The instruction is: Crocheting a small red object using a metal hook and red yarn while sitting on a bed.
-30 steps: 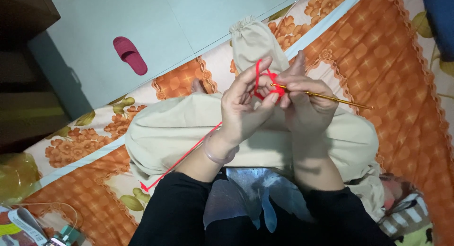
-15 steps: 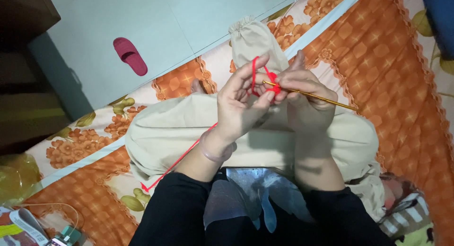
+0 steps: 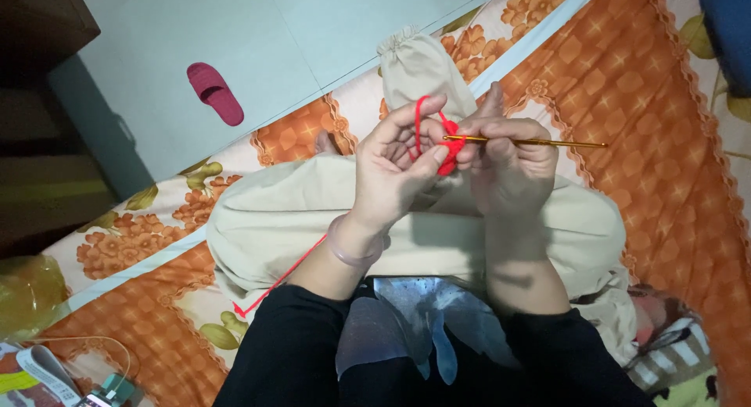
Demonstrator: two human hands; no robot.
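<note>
My left hand [image 3: 393, 168] pinches a small piece of red crochet work [image 3: 448, 155] and has the red yarn [image 3: 418, 119] looped over its raised forefinger. The yarn strand [image 3: 283, 276] trails down past my left wrist, which wears a pale bangle, to the bedspread. My right hand [image 3: 504, 168] grips a gold crochet hook [image 3: 540, 142]; the hook lies level, its tip at the red work and its handle pointing right. Both hands are held together above my crossed legs in beige trousers [image 3: 274, 211].
I sit on an orange floral bedspread [image 3: 657, 125]. A pink slipper [image 3: 215, 92] lies on the pale floor at the upper left. Dark furniture [image 3: 39, 102] stands at the left edge. Some clutter with a cable [image 3: 86, 360] lies at the lower left, and striped fabric [image 3: 673, 352] at the lower right.
Both hands have shifted slightly. The hook's tip has moved into the red work and the hook now lies more level, while the left forefinger keeps the yarn loop raised.
</note>
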